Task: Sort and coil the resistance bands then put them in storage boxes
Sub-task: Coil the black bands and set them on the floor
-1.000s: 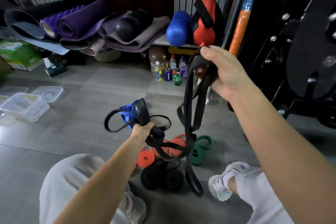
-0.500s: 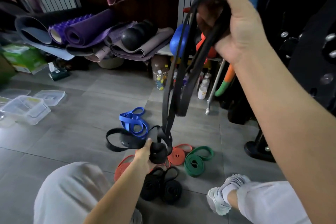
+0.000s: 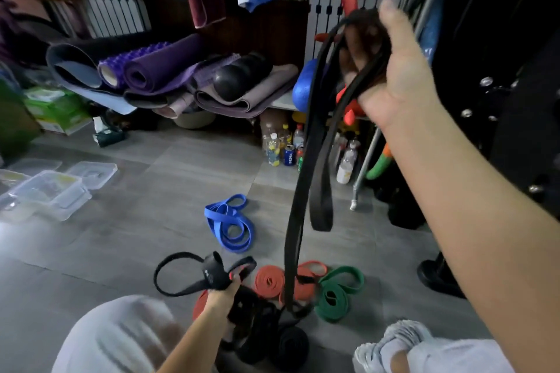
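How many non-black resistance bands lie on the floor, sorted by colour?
Blue flat rubber resistance band: 1
Orange coiled rubber resistance bands: 3
Green coiled rubber resistance band: 1
Total: 5

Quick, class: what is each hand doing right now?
Left hand: grips a looped black band low down.
Right hand: grips long black bands raised high.

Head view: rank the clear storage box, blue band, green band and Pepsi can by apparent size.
1. clear storage box
2. blue band and green band: look about alike, so unranked
3. Pepsi can: smallest, though it stands farthest away
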Tool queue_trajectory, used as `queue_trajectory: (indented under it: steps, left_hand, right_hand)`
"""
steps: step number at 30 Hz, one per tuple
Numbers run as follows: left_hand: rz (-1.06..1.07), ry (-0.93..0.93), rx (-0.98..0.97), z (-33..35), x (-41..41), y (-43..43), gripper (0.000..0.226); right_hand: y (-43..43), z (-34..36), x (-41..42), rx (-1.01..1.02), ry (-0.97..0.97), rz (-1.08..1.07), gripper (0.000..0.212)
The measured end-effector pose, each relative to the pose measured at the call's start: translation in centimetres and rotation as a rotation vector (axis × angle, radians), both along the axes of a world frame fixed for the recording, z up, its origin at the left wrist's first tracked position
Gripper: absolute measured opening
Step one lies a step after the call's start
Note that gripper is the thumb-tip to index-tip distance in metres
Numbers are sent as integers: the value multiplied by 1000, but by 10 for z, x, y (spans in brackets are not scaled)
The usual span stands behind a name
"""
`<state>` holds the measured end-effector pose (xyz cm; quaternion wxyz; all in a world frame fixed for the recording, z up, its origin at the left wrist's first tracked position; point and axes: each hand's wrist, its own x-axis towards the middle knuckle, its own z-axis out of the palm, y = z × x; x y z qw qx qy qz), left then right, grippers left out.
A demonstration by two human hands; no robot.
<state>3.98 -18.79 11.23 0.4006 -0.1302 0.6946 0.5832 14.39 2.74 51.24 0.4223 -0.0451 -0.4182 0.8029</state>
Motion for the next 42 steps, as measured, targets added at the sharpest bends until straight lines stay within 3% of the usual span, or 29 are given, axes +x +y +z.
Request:
queue_trajectory:
  steps: [4, 8, 11, 15, 19, 22, 24, 28, 33, 42]
  left_hand:
    - [22, 71, -112, -12, 1, -15, 36]
    - [-42, 99, -71, -2, 3, -24, 32]
    - [65, 129, -10, 25, 9, -19, 31]
    - [163, 272, 20, 75, 0, 1, 25]
    - [76, 352, 109, 121, -8, 13, 26]
    - [-62, 405, 172, 151, -11, 15, 19]
    - [-145, 455, 201, 166, -13, 14, 14]
    - [-237, 531, 168, 179, -23, 18, 21]
    - [-218, 507, 124, 163, -42, 31, 24]
    - [-172, 324, 29, 128, -91, 67, 17]
  right_hand:
    - [5, -18, -5, -23, -139, -2, 9]
    - [17, -23, -8, -79, -84, -74, 7]
    - [28, -24, -14, 32, -126, -142, 12]
    - [38, -65, -20, 358, -478, -282, 21]
    - [35, -144, -21, 578, -882, -216, 9]
    - [35, -202, -15, 522, -1170, 12, 23]
    - [37, -230, -11, 469, -1264, 48, 26]
    - [51, -261, -7, 481, -1296, -48, 25]
    - [83, -250, -26, 770, -1385, -157, 24]
    - [134, -184, -108, 896, -1063, -410, 25]
